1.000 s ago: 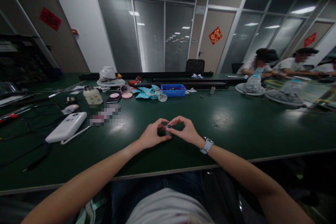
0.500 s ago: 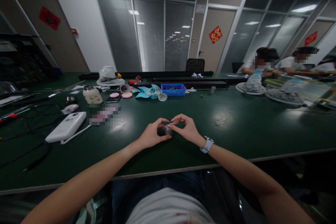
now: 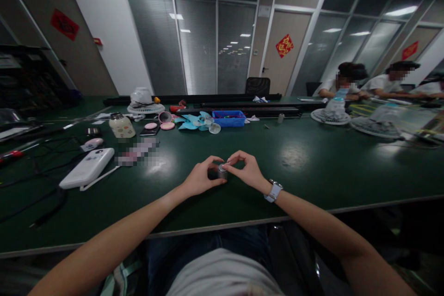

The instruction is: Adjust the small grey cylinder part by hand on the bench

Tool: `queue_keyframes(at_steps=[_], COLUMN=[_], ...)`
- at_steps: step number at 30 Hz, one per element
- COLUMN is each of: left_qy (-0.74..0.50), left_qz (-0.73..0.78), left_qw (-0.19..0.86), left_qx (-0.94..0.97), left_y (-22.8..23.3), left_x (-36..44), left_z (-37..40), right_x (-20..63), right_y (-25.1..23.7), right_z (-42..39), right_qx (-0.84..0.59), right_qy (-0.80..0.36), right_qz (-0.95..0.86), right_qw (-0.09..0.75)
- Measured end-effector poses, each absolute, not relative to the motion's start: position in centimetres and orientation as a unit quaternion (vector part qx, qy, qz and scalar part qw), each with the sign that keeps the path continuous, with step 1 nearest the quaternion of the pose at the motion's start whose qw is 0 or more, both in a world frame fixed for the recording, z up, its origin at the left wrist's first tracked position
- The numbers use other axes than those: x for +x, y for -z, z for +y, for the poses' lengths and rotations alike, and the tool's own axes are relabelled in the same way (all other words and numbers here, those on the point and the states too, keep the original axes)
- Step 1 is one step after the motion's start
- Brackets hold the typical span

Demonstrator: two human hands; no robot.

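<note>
dark green table [image 3: 312,162], spanning the whole width of the view, glossy, with ceiling lights mirrored on its top. long black rail [image 3: 194,100] laid across the far side. two seated people [image 3: 378,82] at far right, behind white round fan grilles [image 3: 329,118]. white power bank [image 3: 86,167] at left, flat on the table, a pale cable trailing from it beside black cables [image 3: 38,166]. blue tray [image 3: 229,119] near the middle far side, with light blue fan blades [image 3: 194,122] just beside it on the left. cream jar [image 3: 121,126] with a dark lid further left, upright; pink discs [image 3: 163,125] between jar and blades. white fan housing [image 3: 142,99] behind these, near the rail.

left hand [image 3: 199,178] and right hand [image 3: 248,171] resting on the table close to the near edge, at centre, fingers curled inward so that thumbs and forefingers meet. white wristwatch [image 3: 274,191] on the right wrist. small grey metal cylinder [image 3: 222,171] upright between the two hands, pinched from both sides: left thumb and forefinger against its left side, right fingertips [image 3: 227,166] on its top and right side. whether the cylinder's base touches the table or hangs just above it: cannot tell. remaining fingers of both hands arched above, not spread.
</note>
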State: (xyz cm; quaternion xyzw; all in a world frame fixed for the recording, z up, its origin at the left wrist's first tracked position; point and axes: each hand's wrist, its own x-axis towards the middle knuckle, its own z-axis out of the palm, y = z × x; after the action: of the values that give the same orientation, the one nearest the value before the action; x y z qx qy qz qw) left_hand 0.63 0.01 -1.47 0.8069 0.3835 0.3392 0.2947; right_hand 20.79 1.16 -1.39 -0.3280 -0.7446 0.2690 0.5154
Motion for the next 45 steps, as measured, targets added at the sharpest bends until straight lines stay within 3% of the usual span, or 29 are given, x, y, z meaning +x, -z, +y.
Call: queue_keyframes(at_steps=[45], left_qy=[-0.341], left_qz=[0.379], left_qw=[0.301], left_qx=[0.806], left_y=[1.38], left_x=[0.71], left_z=[-0.02], right_x=[20.95], right_y=[1.02], right_z=[0.77], right_qx=[-0.335], right_qy=[-0.258], right_qz=[-0.751], right_qw=[0.507])
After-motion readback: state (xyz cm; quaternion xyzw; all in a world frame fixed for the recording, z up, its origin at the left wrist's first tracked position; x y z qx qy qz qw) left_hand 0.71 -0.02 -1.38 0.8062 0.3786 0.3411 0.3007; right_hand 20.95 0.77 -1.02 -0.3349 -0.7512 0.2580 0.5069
